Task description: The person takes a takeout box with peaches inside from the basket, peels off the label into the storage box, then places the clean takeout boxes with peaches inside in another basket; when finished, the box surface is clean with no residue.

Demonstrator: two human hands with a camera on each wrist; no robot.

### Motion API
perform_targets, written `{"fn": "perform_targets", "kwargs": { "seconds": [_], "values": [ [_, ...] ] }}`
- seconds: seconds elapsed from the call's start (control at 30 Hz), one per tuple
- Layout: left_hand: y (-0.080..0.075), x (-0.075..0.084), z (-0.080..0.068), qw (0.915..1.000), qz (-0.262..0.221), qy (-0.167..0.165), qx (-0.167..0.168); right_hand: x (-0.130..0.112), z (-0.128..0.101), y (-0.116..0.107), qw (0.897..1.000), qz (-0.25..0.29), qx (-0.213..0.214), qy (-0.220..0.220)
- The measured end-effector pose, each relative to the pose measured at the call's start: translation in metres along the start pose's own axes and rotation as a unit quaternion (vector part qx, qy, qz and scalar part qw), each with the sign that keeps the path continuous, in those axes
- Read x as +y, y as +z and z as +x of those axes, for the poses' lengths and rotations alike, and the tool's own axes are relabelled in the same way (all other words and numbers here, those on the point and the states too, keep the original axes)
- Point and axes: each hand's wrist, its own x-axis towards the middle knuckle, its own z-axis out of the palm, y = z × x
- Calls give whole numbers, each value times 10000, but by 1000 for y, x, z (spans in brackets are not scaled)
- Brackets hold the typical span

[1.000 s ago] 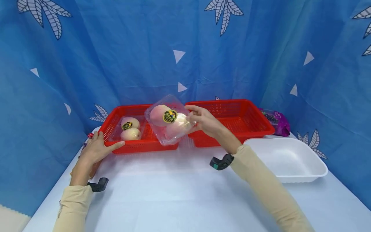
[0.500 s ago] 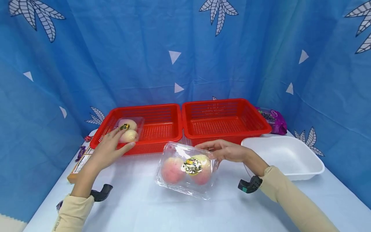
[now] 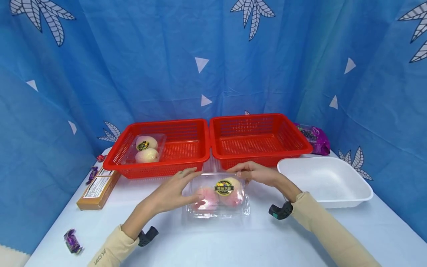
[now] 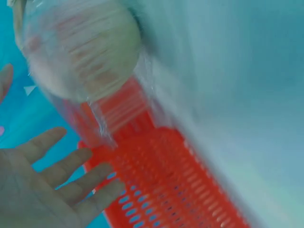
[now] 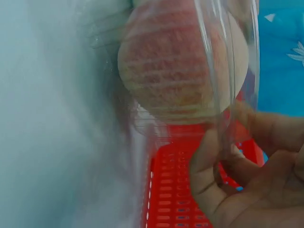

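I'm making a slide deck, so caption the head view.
Right hand pinches a clear box of peaches, left hand at its other end, in front of two red baskets.

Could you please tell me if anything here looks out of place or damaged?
One purple-wrapped sweet lies alone near the left edge of the table, apart from the brown box, so it looks stray. The front fruit pack shows no visible damage.

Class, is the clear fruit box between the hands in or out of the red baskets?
Out: the clear fruit box is in front of both red baskets, between the left hand and the right hand, which pinches its edge.
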Motion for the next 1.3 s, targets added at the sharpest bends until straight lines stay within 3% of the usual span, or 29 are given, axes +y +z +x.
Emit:
{"fn": "perform_targets", "kwargs": {
  "seconds": [0.2, 0.3, 0.43, 0.53, 0.87, 1.23, 1.3],
  "values": [
    [16, -4, 11, 9995, 37, 304, -95, -2, 5, 8, 9987, -296, 369, 199],
    [21, -5, 15, 9993, 95, 349, -34, -6, 4, 13, 9952, -838, 503, 98],
    [23, -6, 16, 9993, 147, 340, 56, -15, -2, 23, 9767, -2022, 675, -230],
    [23, -6, 16, 9994, 133, 316, 68, -25, -6, 28, 9635, -2550, 697, -428],
    [22, -8, 17, 9996, 98, 271, -5, -31, -10, 29, 9477, -3079, 591, -604],
    [23, -9, 16, 9997, -90, 233, -78, -25, -9, 43, 8930, -3915, 1566, -1574],
    [23, -9, 16, 9996, -73, 267, -41, -26, -7, 47, 8918, -3917, 1644, -1557]
  ]
}}
